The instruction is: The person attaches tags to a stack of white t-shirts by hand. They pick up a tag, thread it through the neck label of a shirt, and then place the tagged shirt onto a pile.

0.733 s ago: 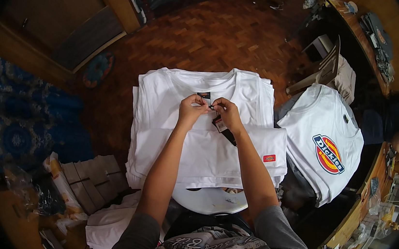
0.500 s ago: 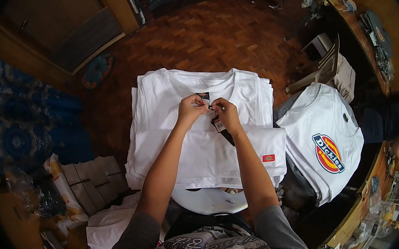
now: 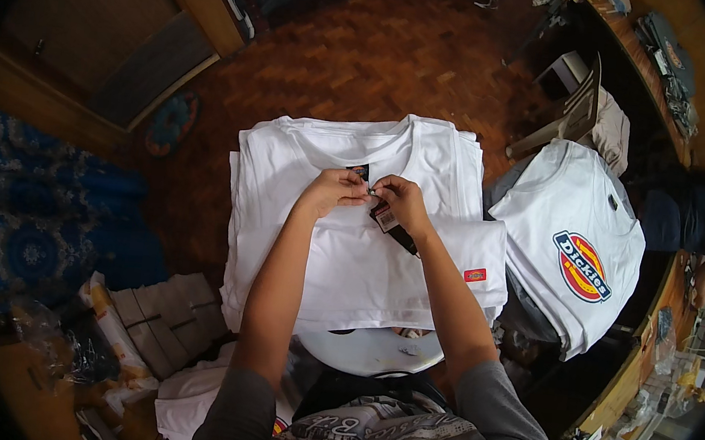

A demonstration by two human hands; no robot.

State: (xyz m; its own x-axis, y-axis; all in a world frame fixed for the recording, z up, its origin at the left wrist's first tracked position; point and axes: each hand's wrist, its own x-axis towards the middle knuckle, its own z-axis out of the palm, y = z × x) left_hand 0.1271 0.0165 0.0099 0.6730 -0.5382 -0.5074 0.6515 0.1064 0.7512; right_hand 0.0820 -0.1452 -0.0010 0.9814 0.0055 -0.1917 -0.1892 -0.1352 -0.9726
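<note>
**Tag fixing at shirt collar**

Head view: left hand (image 3: 331,192) and right hand (image 3: 399,203) meet, fingertips pinched shut on a small fastener I cannot make out. Tag (image 3: 387,220) hangs under the right hand, over the top shirt (image 3: 365,264). Judged step: attaching tag; next needs a steady pinch.

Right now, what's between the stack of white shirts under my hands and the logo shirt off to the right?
In the head view, a smaller folded white shirt with a small red tag lies between the white shirt stack and the logo shirt, overlapping the stack's right edge.

Two hands (image 3: 334,192), one hang tag (image 3: 387,220)
</note>
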